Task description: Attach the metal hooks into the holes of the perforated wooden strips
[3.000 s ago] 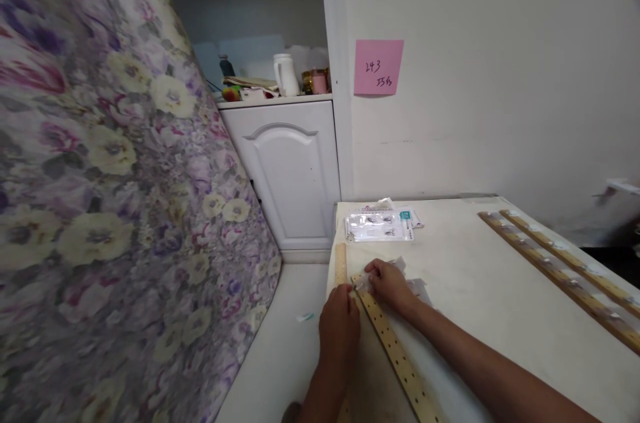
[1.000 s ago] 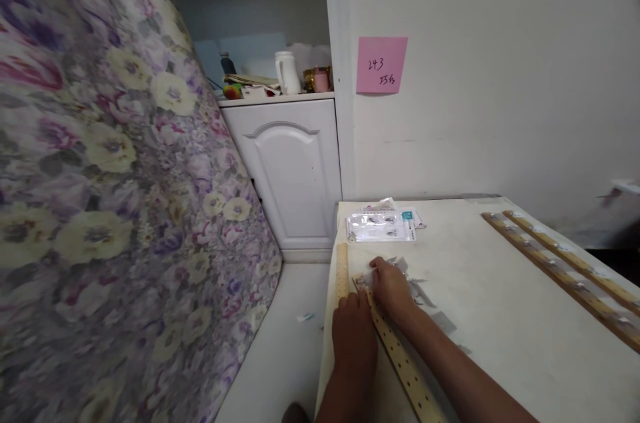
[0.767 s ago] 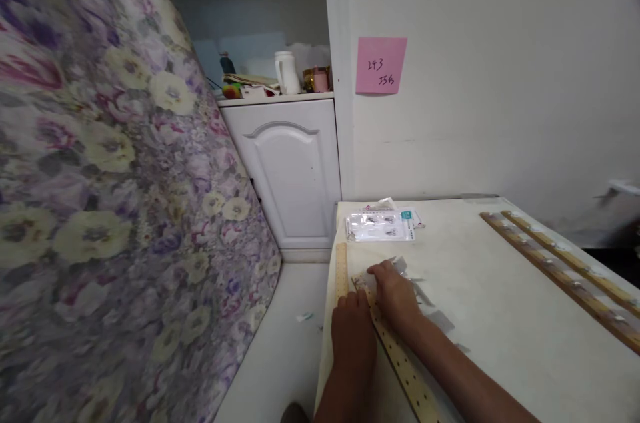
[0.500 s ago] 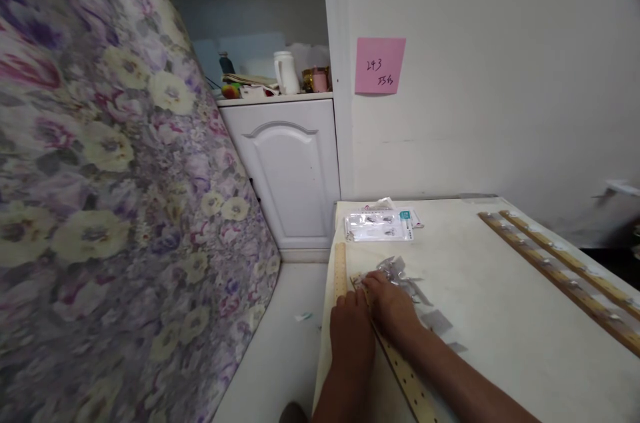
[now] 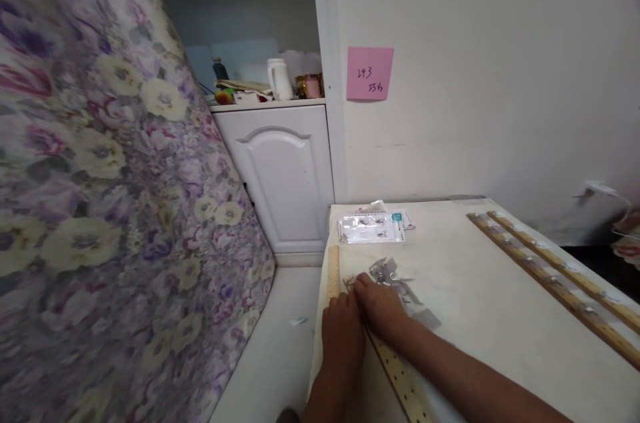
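Observation:
A pale wooden strip with rows of holes (image 5: 400, 373) runs from the near table edge up under both hands. Closed around its left side near the far end is my left hand (image 5: 344, 330). My right hand (image 5: 381, 306) lies against the strip's far end, fingers pinched together; what they hold is hidden. Small bits (image 5: 349, 281) show at the strip's tip, too small to name. A second pale strip (image 5: 333, 270) lies along the table's left edge beside my left hand. Crumpled clear packets with small metal pieces (image 5: 393, 271) lie just beyond my right hand.
Flat blister packages (image 5: 371, 228) lie at the back of the table (image 5: 500, 343). Two wooden strips with shiny fittings (image 5: 540, 263) lie along its right side. A floral curtain (image 5: 125, 210) hangs left, and a white cabinet (image 5: 280, 183) stands behind.
The view has shifted slightly. My right hand's fingers have moved a little closer in against the strip and my left hand; the left still grips the strip.

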Demonstrator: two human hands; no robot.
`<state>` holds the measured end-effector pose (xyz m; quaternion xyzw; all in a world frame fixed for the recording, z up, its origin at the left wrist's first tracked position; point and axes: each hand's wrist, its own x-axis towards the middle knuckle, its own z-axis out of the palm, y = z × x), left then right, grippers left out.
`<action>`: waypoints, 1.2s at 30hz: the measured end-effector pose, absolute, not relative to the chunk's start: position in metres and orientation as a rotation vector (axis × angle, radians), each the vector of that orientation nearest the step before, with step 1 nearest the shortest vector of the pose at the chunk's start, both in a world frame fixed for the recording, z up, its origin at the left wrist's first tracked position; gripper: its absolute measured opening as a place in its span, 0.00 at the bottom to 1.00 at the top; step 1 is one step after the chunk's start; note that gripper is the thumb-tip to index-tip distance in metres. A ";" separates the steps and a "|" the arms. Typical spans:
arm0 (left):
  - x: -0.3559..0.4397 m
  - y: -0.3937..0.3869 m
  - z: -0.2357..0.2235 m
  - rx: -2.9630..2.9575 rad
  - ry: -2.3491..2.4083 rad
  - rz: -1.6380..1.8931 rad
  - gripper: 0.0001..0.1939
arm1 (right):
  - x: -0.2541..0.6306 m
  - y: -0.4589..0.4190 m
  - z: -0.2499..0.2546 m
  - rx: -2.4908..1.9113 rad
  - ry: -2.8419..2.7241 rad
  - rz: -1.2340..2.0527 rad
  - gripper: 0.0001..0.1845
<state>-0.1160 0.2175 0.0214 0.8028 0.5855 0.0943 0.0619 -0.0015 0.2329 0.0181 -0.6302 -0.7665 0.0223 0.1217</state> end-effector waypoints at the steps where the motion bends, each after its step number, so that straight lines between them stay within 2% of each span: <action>1: -0.116 0.217 0.021 2.427 1.775 0.284 0.17 | -0.001 0.233 0.017 -1.835 -2.224 0.072 0.10; 10: -0.118 0.217 0.019 2.428 1.766 0.296 0.19 | 0.019 0.227 0.021 -1.726 -2.045 0.143 0.18; 14: -0.119 0.215 0.021 2.437 1.728 0.312 0.19 | 0.068 0.224 0.024 -1.798 -1.810 0.176 0.13; 20: -0.123 0.207 0.031 2.445 1.638 0.302 0.12 | 0.136 0.221 0.007 -1.904 -1.602 0.365 0.07; 26: -0.122 0.200 0.035 2.411 1.591 0.388 0.12 | 0.123 0.232 -0.009 -1.807 -1.610 0.466 0.13; 31: -0.121 0.204 0.032 2.397 1.551 0.441 0.13 | 0.119 0.234 -0.008 -1.764 -1.585 0.482 0.10; 36: -0.120 0.206 0.028 2.171 1.411 0.730 0.14 | 0.121 0.221 0.008 -1.710 -1.509 0.430 0.11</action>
